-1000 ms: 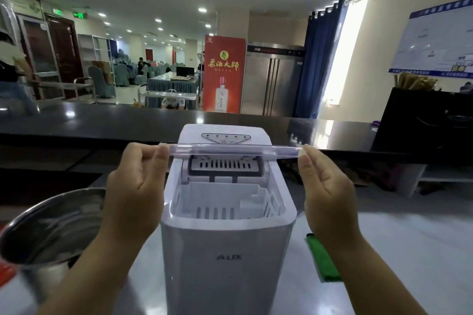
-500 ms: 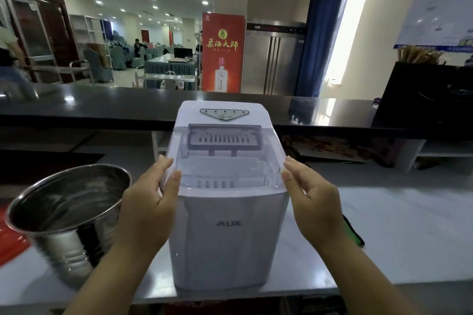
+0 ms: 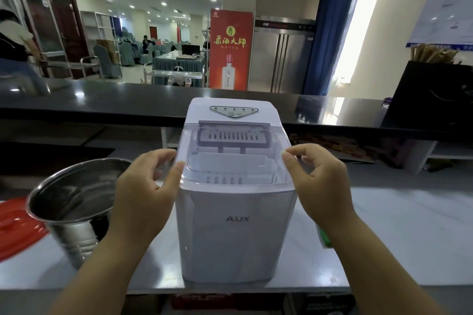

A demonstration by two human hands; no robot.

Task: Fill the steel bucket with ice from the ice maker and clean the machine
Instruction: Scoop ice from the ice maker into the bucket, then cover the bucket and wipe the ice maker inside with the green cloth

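The white AUX ice maker [image 3: 236, 222] stands on the pale counter in front of me, its clear lid [image 3: 235, 158] down over the ice basket. My left hand [image 3: 143, 192] is at the lid's left edge, thumb tip touching it, fingers loosely curled. At the right edge is my right hand [image 3: 320, 181], whose fingertips just reach the lid's corner. Neither hand grips anything. The steel bucket [image 3: 74, 235] stands to the left of the machine, partly behind my left forearm; no ice shows inside.
A red plastic lid [image 3: 15, 227] lies left of the bucket. A green cloth [image 3: 324, 237] peeks out behind my right wrist. A raised black bar ledge [image 3: 102, 105] runs behind the machine, with a black box [image 3: 435, 100] at its right end.
The clear lid, held up level at first, has been lowered and now lies shut. My hands have loosened from flat on its sides to curled fingertips at its edges.
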